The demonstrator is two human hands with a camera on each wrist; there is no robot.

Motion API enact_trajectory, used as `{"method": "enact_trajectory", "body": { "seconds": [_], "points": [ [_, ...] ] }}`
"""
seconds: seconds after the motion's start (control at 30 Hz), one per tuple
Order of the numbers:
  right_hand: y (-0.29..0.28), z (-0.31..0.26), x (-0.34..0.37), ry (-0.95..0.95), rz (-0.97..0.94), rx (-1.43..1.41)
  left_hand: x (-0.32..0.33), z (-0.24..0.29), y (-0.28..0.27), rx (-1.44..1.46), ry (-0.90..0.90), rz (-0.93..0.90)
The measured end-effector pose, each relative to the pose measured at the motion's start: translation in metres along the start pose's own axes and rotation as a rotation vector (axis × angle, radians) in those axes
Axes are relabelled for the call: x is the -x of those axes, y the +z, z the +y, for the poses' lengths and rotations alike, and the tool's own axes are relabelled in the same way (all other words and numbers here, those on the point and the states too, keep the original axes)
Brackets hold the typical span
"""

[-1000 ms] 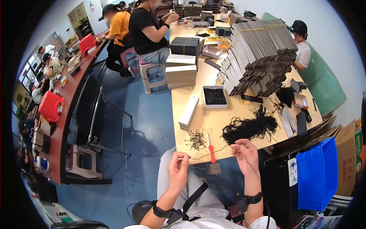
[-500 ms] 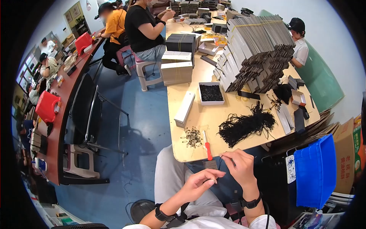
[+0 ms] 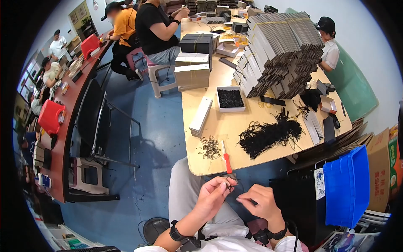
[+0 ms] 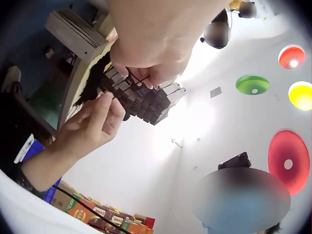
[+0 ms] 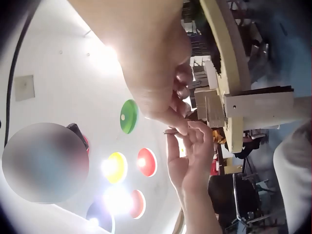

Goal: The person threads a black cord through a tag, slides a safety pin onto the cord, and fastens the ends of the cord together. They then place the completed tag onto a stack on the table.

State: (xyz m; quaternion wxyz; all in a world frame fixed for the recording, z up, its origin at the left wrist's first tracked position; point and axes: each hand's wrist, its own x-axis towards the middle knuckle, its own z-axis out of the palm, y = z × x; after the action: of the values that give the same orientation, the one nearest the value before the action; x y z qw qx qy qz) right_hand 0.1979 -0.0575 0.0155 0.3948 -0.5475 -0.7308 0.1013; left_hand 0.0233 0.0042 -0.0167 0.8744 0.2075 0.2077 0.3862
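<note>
In front of the lap, my left hand [image 3: 212, 196] pinches a thin black cord [image 3: 229, 186] that forms a small loop at the fingertips. My right hand [image 3: 261, 203] is a short way to the right, thumb and forefinger together. The left wrist view shows the cord [image 4: 127, 88] running between both hands, its end pinched by the right fingertips [image 4: 108, 97]. On the table lie a bundle of black cords [image 3: 270, 136], a pile of small metal pins [image 3: 210, 148] and a red-handled tool [image 3: 227, 163] at the near edge.
A white box [image 3: 231, 109] of small black pieces stands on the table [image 3: 197, 164]. Beyond it rises a tall stack of grey cards [image 3: 277, 46]. A narrow white stack [image 3: 201, 116] lies at left. A blue bin [image 3: 346, 189] is at right; other people sit around.
Both hands have come down from the table's edge toward the lap. The cord, stretched between them a second ago, is now gathered into a small loop at the left fingertips.
</note>
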Motion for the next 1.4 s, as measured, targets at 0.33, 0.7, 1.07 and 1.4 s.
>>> {"method": "enact_trajectory", "body": {
  "seconds": [0.33, 0.7, 1.07, 1.4],
  "points": [
    [0.002, 0.016, 0.018, 0.392, -0.435, -0.697, 0.006, 0.02, -0.008, -0.578, 0.204, -0.24],
    [0.022, 0.023, -0.019, 0.301, -0.227, -0.891, 0.011, 0.023, -0.011, -0.943, 0.16, -0.385],
    [0.017, 0.022, -0.017, 0.271, -0.321, -0.804, 0.009, 0.02, -0.003, -1.218, 0.376, -0.233],
    [0.017, 0.027, -0.01, 0.367, -0.397, -0.948, 0.01, 0.023, -0.002, -1.261, 0.415, -0.298]
  ]
}}
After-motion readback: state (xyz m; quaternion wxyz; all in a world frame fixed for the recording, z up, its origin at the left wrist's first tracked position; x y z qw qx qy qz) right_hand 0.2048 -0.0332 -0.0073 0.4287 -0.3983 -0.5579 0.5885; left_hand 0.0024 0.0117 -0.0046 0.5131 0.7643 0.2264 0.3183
